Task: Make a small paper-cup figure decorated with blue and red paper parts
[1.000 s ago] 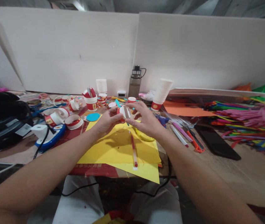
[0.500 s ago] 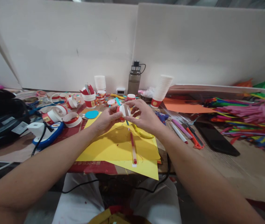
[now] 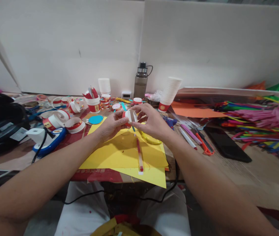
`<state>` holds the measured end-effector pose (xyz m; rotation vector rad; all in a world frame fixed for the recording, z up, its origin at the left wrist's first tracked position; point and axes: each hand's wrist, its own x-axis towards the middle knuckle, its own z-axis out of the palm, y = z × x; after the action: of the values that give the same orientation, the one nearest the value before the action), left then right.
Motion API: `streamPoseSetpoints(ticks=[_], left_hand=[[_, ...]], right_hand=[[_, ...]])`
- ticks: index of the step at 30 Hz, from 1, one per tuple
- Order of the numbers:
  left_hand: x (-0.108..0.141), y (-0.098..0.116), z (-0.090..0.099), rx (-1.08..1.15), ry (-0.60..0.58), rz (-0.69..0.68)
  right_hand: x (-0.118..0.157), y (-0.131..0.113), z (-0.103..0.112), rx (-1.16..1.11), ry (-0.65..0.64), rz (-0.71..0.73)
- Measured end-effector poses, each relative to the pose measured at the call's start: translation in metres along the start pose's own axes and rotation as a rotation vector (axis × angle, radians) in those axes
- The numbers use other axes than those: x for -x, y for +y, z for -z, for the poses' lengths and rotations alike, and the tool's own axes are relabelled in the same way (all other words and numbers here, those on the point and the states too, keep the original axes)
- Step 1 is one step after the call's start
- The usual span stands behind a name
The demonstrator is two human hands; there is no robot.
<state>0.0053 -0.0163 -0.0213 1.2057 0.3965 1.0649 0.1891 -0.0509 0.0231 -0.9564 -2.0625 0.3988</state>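
A small red and white paper cup piece [image 3: 129, 116], with blue strips sticking out above and below, is held between my two hands over yellow paper [image 3: 114, 154]. My left hand [image 3: 112, 124] grips its left side with thumb and fingers. On the right side, my right hand [image 3: 148, 120] holds it with fingers curved over and the thumb at its lower edge. Yellow-handled scissors [image 3: 150, 138] lie under my right hand, partly hidden. A red pen [image 3: 139, 154] rests on the yellow paper.
A blue disc [image 3: 95, 119], a cup of red pens [image 3: 92, 104] and cut cup rings [image 3: 74, 125] are at the left. Behind stand a bottle [image 3: 140, 82] and stacked cups [image 3: 170, 93]. Markers [image 3: 188, 138], a phone [image 3: 228, 144] and pipe cleaners [image 3: 262, 118] lie at the right.
The whole view has shifted slightly. Both hands keep the cup piece in nearly the same pose.
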Motion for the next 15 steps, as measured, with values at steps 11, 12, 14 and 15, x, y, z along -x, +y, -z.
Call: streamPoseSetpoints(ticks=[11,12,14,15], left_hand=[[0.0008,0.0038,-0.0013,0.11,0.018,0.078],[0.0012,0.0047,-0.0016,0.123,0.008,0.085],[0.0019,0.0057,-0.0016,0.15,-0.015,0.088],[0.0021,0.006,-0.0014,0.164,-0.023,0.087]], right_hand=[[-0.0029,0.006,0.0017,-0.23,0.027,-0.099],[-0.0033,0.007,0.0019,-0.277,0.024,-0.12],[-0.0036,0.0082,0.0028,-0.339,0.01,-0.144],[-0.0037,0.0083,0.0033,-0.355,0.003,-0.142]])
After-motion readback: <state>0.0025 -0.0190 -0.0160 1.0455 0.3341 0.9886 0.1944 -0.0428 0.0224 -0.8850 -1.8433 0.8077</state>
